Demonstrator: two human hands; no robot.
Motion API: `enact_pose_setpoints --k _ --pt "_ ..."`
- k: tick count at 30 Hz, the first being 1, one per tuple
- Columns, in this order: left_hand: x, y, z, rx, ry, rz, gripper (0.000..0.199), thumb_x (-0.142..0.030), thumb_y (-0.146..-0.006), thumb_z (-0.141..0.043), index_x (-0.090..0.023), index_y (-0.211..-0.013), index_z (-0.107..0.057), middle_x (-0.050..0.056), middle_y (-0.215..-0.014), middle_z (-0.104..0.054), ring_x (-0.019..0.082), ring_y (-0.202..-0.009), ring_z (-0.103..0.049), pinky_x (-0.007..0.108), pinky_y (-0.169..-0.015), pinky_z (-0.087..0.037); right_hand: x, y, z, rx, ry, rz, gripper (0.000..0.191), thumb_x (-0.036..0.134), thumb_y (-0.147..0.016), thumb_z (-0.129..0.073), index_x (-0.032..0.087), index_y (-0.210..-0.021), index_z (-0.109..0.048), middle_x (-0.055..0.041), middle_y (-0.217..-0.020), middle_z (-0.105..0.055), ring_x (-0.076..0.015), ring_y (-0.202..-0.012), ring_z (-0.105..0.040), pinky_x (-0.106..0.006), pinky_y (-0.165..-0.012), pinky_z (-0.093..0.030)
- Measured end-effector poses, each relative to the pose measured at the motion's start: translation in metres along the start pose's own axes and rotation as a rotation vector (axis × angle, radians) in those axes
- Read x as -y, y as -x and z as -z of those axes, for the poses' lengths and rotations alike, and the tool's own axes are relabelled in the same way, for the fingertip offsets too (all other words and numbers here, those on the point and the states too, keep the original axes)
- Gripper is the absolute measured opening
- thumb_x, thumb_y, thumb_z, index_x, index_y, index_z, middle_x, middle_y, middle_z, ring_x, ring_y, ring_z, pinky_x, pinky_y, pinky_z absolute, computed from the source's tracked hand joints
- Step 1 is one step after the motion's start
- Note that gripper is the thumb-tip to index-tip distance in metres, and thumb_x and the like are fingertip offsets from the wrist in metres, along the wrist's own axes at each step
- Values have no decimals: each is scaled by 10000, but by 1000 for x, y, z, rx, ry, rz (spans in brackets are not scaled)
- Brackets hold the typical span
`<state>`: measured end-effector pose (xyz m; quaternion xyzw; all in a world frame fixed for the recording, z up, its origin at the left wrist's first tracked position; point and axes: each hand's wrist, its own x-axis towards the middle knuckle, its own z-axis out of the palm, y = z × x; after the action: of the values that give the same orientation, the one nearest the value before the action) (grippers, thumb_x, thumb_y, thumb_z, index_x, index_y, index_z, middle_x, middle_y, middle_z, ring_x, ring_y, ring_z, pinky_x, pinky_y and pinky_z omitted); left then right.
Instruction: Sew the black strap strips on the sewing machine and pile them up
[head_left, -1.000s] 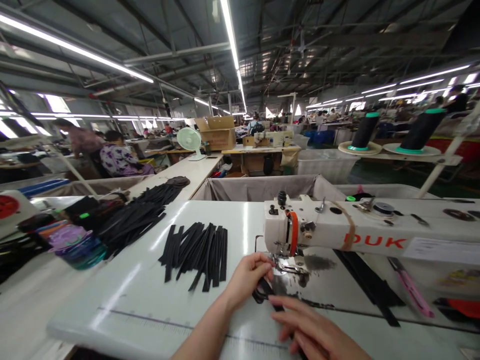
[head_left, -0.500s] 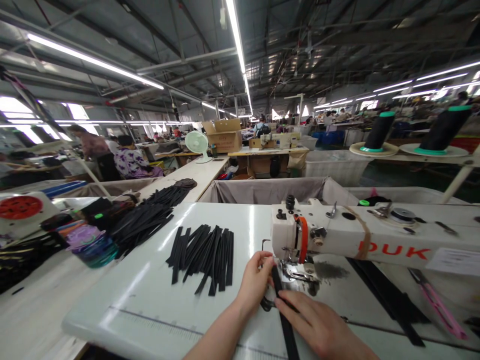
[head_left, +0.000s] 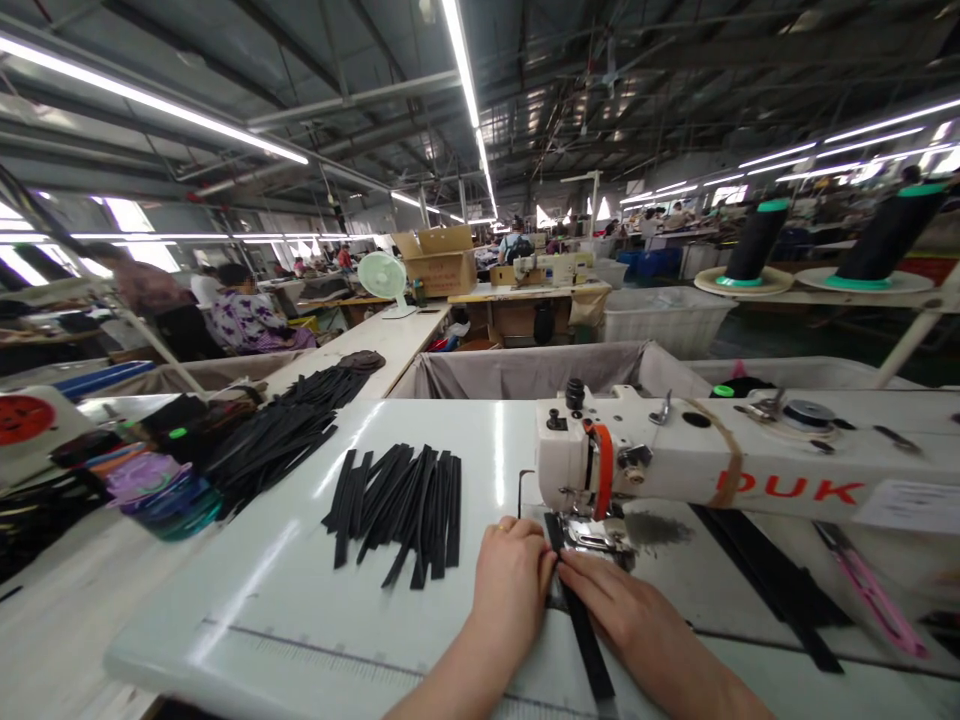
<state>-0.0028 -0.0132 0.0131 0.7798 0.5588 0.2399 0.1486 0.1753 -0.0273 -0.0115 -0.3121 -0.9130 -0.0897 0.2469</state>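
Observation:
A narrow black fabric strip [head_left: 589,645] runs from beside the presser foot [head_left: 596,537] of a white sewing machine [head_left: 645,450] toward the front edge. My left hand [head_left: 511,582] is closed, its curled fingers pinching the strip's left side just in front of the needle area. From the right, my right hand [head_left: 626,610] presses its fingertips together on the same strip, almost touching the left fingers. The exact finger contact is partly hidden. Left of my hands, a fanned pile of black strips [head_left: 409,510] lies on the pale machine table [head_left: 270,590].
A pink-handled cutter [head_left: 877,595] and more black strips [head_left: 780,590] lie under the machine arm. Thread cones [head_left: 757,245] stand behind it. A large heap of strips [head_left: 289,430] sits on the left bench, near a lilac-and-blue container [head_left: 165,500]. A fabric-lined bin [head_left: 525,375] borders the table's back.
My left hand has shifted down and curled over the strip. My right hand has moved up toward the presser foot, bringing both hands' fingertips together. The strip's near end has come into view.

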Motion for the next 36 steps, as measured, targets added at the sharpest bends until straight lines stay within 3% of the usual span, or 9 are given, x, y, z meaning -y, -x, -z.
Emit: enact_pose_setpoints --k 3,11,20,29,36 --pt "3 -2 -4 13 93 -81 215 -105 -867 -525 -193 -884 -720 58 -1037 -703 240 -984 -587 402 -886 -443 1 -1 -3 -8 54 -60 441 -11 -828 -387 95 -1213 -575 -141 -1164 -651 -200 -1071 -626 -312 -891 -537" --pt "8 -6 -9 -15 84 -162 247 -158 -902 -487 -229 -954 -718 73 -1034 -703 239 -980 -582 397 -881 -445 5 7 -7 -23 139 20 523 -26 -784 -354 127 -1228 -584 -119 -1180 -657 -191 -1082 -622 -288 -866 -541" --pt "16 -12 -1 66 79 -262 180 -116 -866 -548 -189 -894 -710 59 -1037 -705 225 -993 -572 355 -899 -462 2 9 -11 -9 152 62 499 -19 -775 -388 90 -1220 -588 -133 -1207 -646 -212 -1105 -612 -303 -869 -541" --pt "10 -7 -4 83 -23 -204 174 -169 -900 -549 -198 -999 -690 61 -1084 -687 243 -1052 -568 382 -872 -463 4 10 -11 -23 187 52 532 -39 -761 -347 93 -1215 -590 -129 -1198 -653 -194 -1084 -625 -285 -865 -545" --pt "9 -10 -6 76 -80 -196 175 -166 -913 -509 -186 -950 -680 62 -1064 -681 234 -1006 -562 368 -847 -453 3 7 -13 -18 172 -2 498 -43 -791 -343 101 -1193 -600 -125 -1170 -663 -198 -1075 -627 -293 -859 -550"
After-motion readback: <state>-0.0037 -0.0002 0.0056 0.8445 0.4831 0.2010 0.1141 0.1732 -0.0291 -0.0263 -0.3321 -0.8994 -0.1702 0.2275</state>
